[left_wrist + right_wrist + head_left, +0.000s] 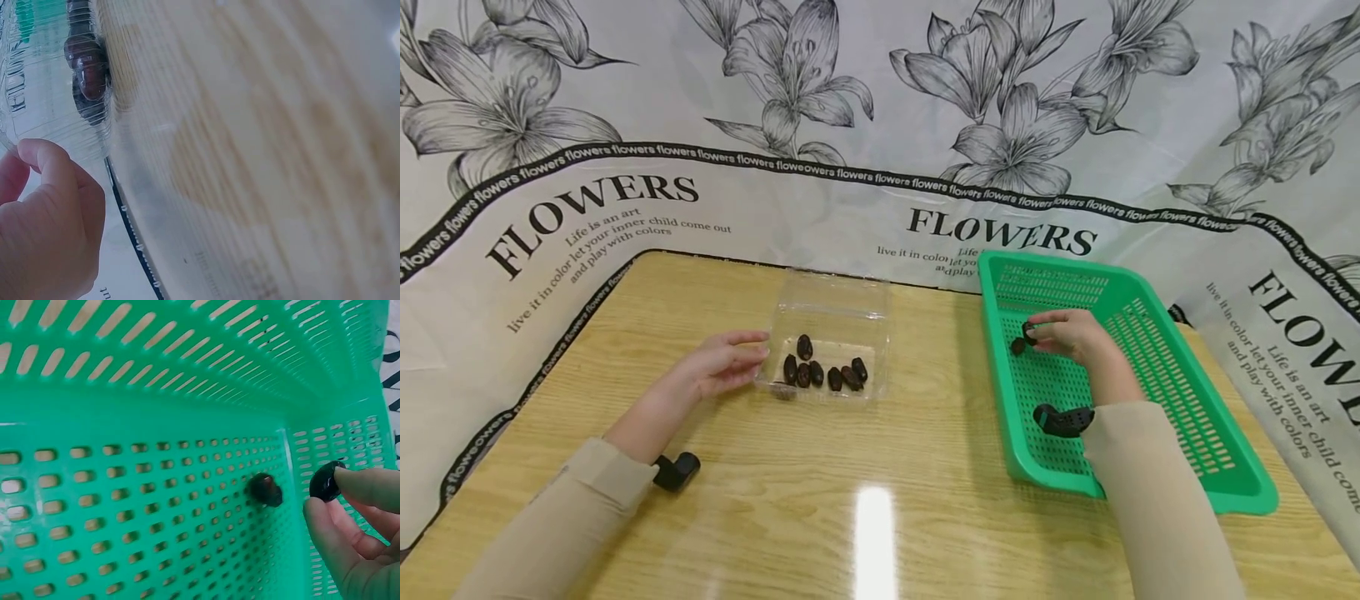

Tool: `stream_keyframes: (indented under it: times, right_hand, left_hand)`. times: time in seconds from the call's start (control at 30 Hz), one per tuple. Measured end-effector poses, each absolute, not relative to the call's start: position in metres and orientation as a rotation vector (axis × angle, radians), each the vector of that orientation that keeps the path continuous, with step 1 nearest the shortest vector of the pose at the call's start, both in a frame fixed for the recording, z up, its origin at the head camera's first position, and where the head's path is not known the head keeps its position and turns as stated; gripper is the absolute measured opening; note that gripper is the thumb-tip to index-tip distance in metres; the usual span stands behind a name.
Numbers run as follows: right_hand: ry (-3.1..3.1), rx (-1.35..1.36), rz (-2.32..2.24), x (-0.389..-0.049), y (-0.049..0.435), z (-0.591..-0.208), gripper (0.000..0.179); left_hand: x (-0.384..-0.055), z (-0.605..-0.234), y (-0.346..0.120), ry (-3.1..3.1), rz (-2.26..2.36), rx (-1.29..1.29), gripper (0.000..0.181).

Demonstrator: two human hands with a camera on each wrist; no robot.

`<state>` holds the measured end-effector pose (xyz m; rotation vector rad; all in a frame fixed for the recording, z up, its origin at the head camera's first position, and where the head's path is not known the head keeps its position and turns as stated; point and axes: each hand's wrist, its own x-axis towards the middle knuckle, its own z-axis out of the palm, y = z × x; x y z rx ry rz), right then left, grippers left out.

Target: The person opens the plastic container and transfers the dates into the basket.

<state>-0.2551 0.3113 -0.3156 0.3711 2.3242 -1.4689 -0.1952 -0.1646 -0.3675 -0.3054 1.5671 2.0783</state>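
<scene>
Date (324, 482) sits slanted in the narrow pinch of the right hand (1078, 337), inside the basket (187, 403) near its left edge; from here I see a loose date (1017, 346) just left. The left hand (726, 367) pinches the box's (831, 293) left edge.

from head height, the wooden table (775, 500) is looked down on, forward to the floral cloth (647, 100); by the left-wrist view, tilted, the clear plastic box (832, 315) is caught up close; by the right-wrist view, the green basket (156, 412) is peered into closely; both are shared with the head view.
</scene>
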Motion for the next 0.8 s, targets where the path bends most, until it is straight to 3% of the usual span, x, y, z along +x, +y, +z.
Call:
stream_keyframes:
  times: [0.3,0.8]
  right_hand:
    - [2.37,0.425,-1.348,-0.255,0.314,-0.328,0.042]
    - [2.404,0.461,-1.276,-0.257,0.317,-0.332,0.04]
  left_hand:
    - [-0.197,-0.367,-0.165,1.574,2.067,-0.324,0.059]
    - [-0.197,-0.368,-0.164,1.577,2.069,-0.341,0.059]
